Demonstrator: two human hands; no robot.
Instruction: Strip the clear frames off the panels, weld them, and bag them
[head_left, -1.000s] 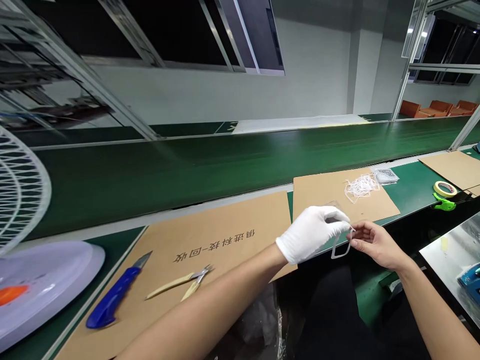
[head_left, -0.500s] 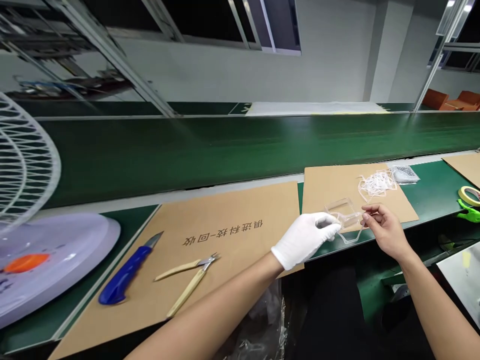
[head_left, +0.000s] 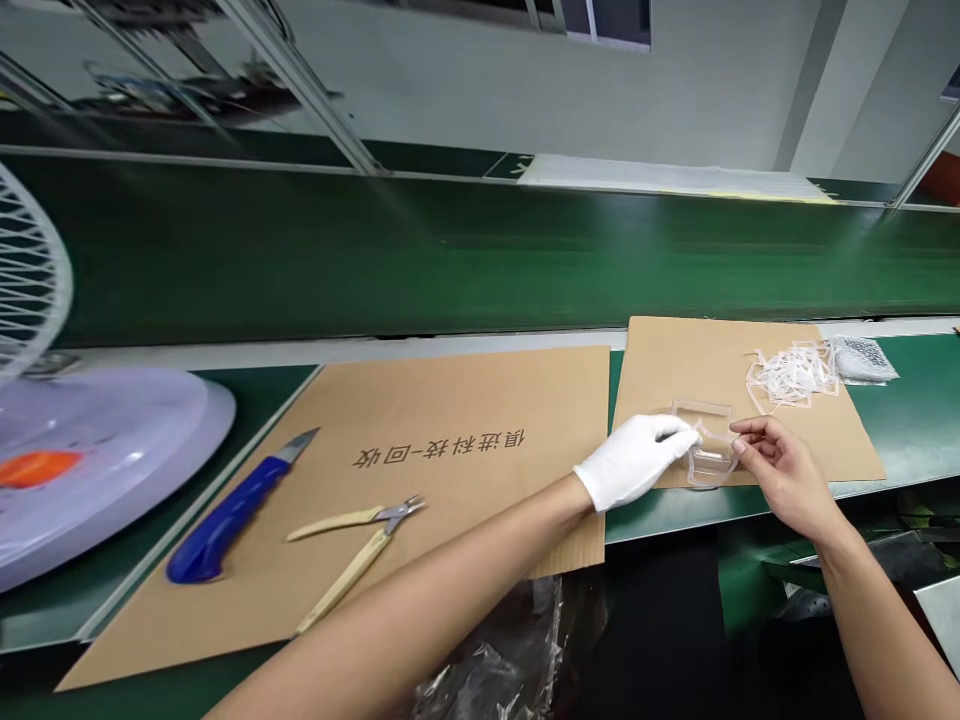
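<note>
Left hand [head_left: 632, 462], gloved in white, is closed to a pinch on the left side of a clear plastic piece [head_left: 709, 450]. Right hand [head_left: 780, 475], bare, has its fingers curled in against the opposite side. From where I sit this reads as a two-handed hold, though the right fingertips' contact is hard to make out against the clear plastic. The piece sits over the front edge of a second cardboard sheet [head_left: 675, 360], and I can't tell whether it's lifted or resting there.

Sweeping across from the left end of the green workbench [head_left: 45, 632], a wire fan guard [head_left: 30, 270] stands above a pale lavender fan base [head_left: 97, 450] with an orange patch. Next comes a cardboard sheet [head_left: 465, 400] printed with Chinese characters, carrying a blue utility knife [head_left: 225, 510] near its left edge and yellow-handled pliers [head_left: 360, 550] just beside it. A plastic bag [head_left: 510, 670] hangs below the bench's front edge. Further right — toward the back right corner of the second sheet — lies a tangle of white plastic strips [head_left: 791, 375], with a small bag [head_left: 862, 358] just past it. A green conveyor belt [head_left: 450, 260] runs behind everything.
</note>
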